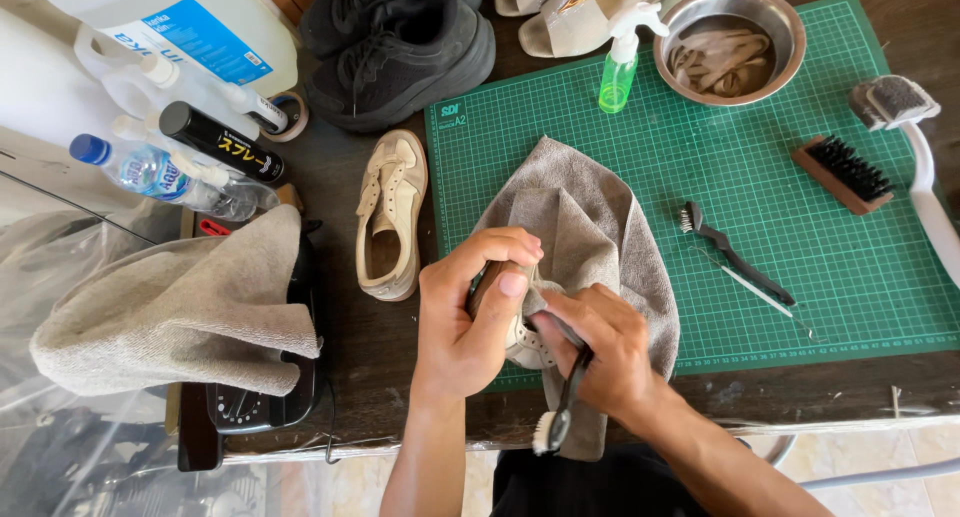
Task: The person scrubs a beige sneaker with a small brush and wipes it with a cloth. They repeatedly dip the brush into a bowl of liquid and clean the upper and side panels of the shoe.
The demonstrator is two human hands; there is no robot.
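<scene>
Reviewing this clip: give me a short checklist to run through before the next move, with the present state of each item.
1. Left hand has a firm grip on the shoe: ok, fingers wrap over it.
2. Right hand holds the brush: ok, though the bristles point away from the shoe.
3. Cloth lies under the shoe: ok, spread on the green mat.
4. Second shoe clear of the hands: ok, on the table left of the mat.
5. Spray bottle upright: ok, beside the metal bowl.
6. Shoe surface clean: cannot tell, hands cover it.
</scene>
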